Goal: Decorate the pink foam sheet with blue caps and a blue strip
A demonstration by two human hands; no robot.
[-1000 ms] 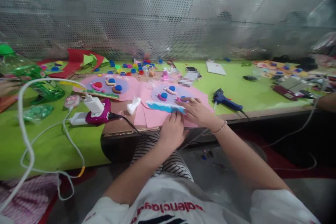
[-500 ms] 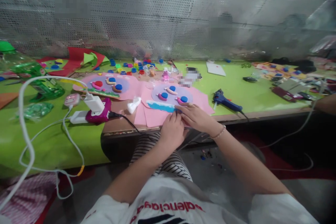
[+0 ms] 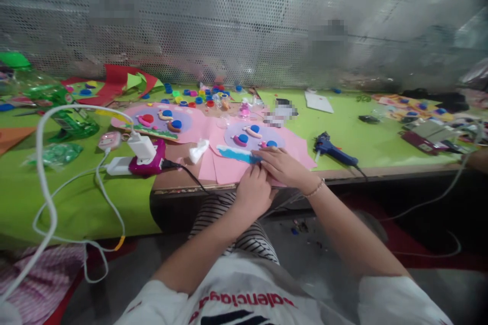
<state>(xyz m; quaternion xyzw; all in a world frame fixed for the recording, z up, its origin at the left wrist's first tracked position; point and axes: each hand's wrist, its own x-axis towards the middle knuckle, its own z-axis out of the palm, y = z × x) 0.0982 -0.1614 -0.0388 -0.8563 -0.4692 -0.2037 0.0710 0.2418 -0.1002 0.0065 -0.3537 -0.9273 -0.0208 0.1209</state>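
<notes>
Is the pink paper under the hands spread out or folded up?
Spread out: the pink paper lies open, its purple patch and blue strip showing. The left hand and right hand are at its near side.

Your torso is clad in a white short-sleeved cloth T-shirt (image 3: 247,271), with red printed lettering (image 3: 247,298), upside down in this view, as the landmark. Nearer the camera than the lettering lie dark slanting printed bars (image 3: 234,319). To its left, your loose white left sleeve (image 3: 163,297) bears small reddish marks; to its right is your plain white right sleeve (image 3: 392,297). Beyond it, your legs show black-and-white striped trousers (image 3: 256,244). Your left hand (image 3: 254,190) and right hand (image 3: 285,165), farther still, are bare; a slim, pale, beaded-looking bracelet (image 3: 317,189) rings the right wrist.
</notes>
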